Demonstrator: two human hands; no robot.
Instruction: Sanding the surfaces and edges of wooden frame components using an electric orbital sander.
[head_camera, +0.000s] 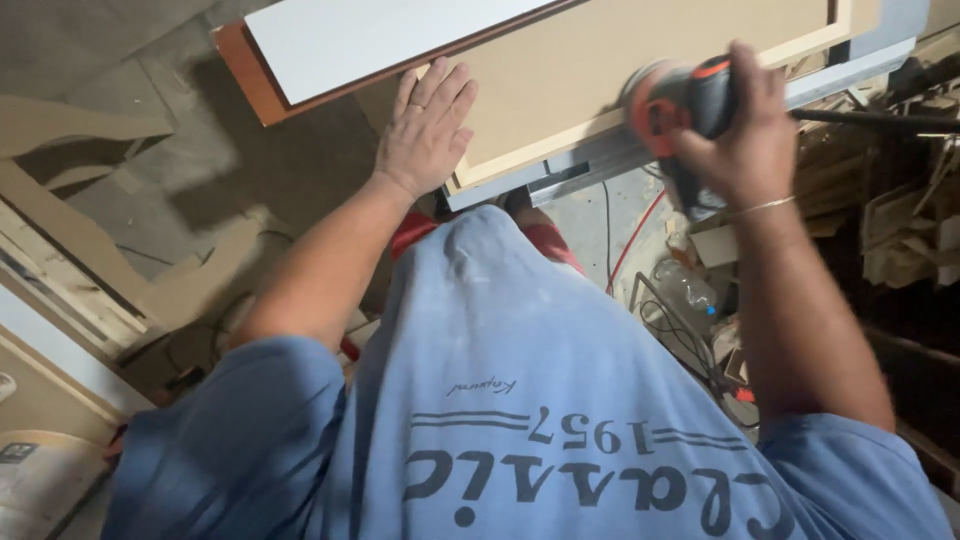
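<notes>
Workshop, seen from above over a blue printed T-shirt (520, 400). Right hand (745, 125) wrapped around an orange-and-black power sander (680, 100), grip closed over the top of its body; the sander's pad rests on the near edge of a tan fibreboard panel (600, 60), toward the panel's right end, and is blurred. A thin bracelet (762, 207) sits at that wrist. Left hand (425, 130) lies flat, fingers spread, grip wide and holding nothing, palm pressed on the panel's near-left corner. The panel lies on a grey metal-edged tabletop (600, 165), tilted diagonally across the view. Behind it, touching or overlapping, a white board with a reddish-brown edge (380, 40). A black cord or hose (880, 120) runs right from the sander. Floor (130, 200) is dusty grey concrete, with curved fibreboard offcuts (80, 120) to the left. Below the tabletop on the right: a red cable (630, 240), a clear plastic bottle (685, 285), tangled dark wires, and stacked wood scraps (900, 230) in shadow.
</notes>
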